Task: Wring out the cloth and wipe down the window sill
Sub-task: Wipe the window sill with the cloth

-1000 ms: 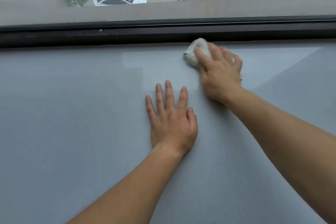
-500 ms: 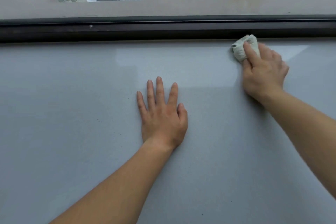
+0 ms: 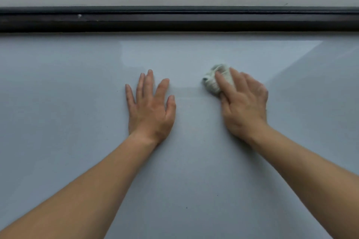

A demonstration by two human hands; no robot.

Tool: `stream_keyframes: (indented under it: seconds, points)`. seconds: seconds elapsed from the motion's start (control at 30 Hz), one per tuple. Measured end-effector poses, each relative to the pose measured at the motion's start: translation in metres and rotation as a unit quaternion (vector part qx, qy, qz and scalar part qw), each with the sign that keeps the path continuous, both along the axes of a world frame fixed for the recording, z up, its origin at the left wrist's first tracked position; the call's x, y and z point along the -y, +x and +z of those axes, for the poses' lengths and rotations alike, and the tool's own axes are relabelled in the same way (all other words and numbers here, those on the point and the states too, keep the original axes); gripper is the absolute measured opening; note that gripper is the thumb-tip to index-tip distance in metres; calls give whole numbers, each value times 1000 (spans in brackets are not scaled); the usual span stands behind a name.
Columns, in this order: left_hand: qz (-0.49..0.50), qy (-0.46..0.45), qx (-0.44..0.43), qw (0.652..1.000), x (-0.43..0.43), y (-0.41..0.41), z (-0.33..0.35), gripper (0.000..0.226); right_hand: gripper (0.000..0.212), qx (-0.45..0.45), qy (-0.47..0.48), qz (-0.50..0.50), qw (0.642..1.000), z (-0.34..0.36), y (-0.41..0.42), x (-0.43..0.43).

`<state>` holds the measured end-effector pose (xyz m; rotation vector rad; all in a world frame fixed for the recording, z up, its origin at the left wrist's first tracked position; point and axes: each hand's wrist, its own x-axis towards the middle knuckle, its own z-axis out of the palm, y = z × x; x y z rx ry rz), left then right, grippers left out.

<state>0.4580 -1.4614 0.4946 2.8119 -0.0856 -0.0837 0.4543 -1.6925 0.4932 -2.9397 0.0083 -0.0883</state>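
While the left hand [image 3: 150, 108] stays flat, fingers spread, the right hand [image 3: 243, 103], pressing the balled cloth [image 3: 212, 79], has pulled back from the window sill's [image 3: 58, 122] far edge by the window frame [image 3: 174, 22].

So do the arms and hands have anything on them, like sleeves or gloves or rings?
No. The left hand and right hand are bare, with no gloves, and no rings or watch show. Both forearms are uncovered to the picture's edge, so no sleeves show. The fingernails look short and unpainted.

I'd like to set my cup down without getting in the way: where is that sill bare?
Bare window sill lies left of the left hand and right of the right hand. Crowded only mid-sill, around the hands and cloth.
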Motion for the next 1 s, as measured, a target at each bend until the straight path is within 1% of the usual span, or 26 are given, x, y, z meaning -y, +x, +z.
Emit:
stream_keyframes:
  seconds: [0.07, 0.1, 0.13, 0.23, 0.27, 0.3, 0.37, 0.43, 0.47, 0.5, 0.53, 0.57, 0.63, 0.67, 0.7, 0.77, 0.83, 0.87, 0.9, 0.93, 1.0]
  points:
    - [-1, -7, 2, 1000, 1, -1, 2, 46, 49, -23, -10, 72, 997, 2, -5, 18]
    - [-2, 3, -1, 1000, 1, 0, 3, 46, 49, -31, -18, 77, 996, 3, 2, 30]
    - [-4, 15, -5, 1000, 1, 0, 6, 47, 48, -36, -22, 56, 998, 5, 11, 40]
    - [-9, 38, -10, 999, 10, -12, 17, 55, 47, -38, 7, -69, 997, 12, 22, 48]
    - [-9, 32, -10, 999, 15, -20, 21, 57, 47, -37, 7, -89, 995, 14, 14, 40]
    - [-9, 20, -11, 1000, 21, -31, 25, 57, 48, -36, 3, -83, 996, 14, 2, 30]
    - [-10, 2, -15, 1000, 33, -58, 27, 57, 50, -37, -4, 3, 999, 12, -31, 15]
    - [-11, -4, -16, 1000, 42, -84, 25, 57, 52, -52, -16, 108, 993, 11, -49, 24]
    - [-5, -7, -18, 1000, 44, -95, 24, 57, 53, -59, -18, 136, 989, 12, -46, 35]
    - [4, -10, -24, 1000, 45, -104, 23, 58, 52, -63, -19, 135, 989, 13, -38, 48]
    - [14, -12, -31, 999, 44, -111, 21, 60, 51, -64, -19, 103, 992, 12, -28, 57]
    - [20, -9, -38, 999, 44, -116, 19, 62, 49, -61, -14, 50, 997, 11, -18, 64]
    - [14, 24, -45, 999, 43, -122, 14, 64, 49, -56, 3, -47, 997, 10, -13, 59]
    - [9, 45, -44, 998, 43, -124, 11, 65, 50, -52, 8, -69, 996, 10, -20, 48]
    - [8, 60, -43, 997, 44, -124, 9, 65, 51, -45, 11, -65, 997, 9, -33, 36]
    - [13, 69, -38, 997, 45, -124, 7, 64, 54, -30, 5, 23, 999, 7, -70, 17]
    - [14, 71, -35, 997, 45, -124, 5, 64, 54, -41, -8, 127, 991, 8, -94, 23]
    - [14, 73, -34, 997, 45, -124, 4, 64, 54, -50, -11, 157, 986, 9, -91, 34]
    - [14, 74, -33, 997, 45, -124, 4, 64, 53, -55, -15, 158, 986, 10, -83, 45]
    - [14, 74, -33, 997, 45, -124, 4, 64, 52, -60, -17, 129, 990, 11, -72, 55]
    - [14, 74, -33, 997, 45, -125, 3, 64, 49, -64, -2, 19, 998, 12, -53, 65]
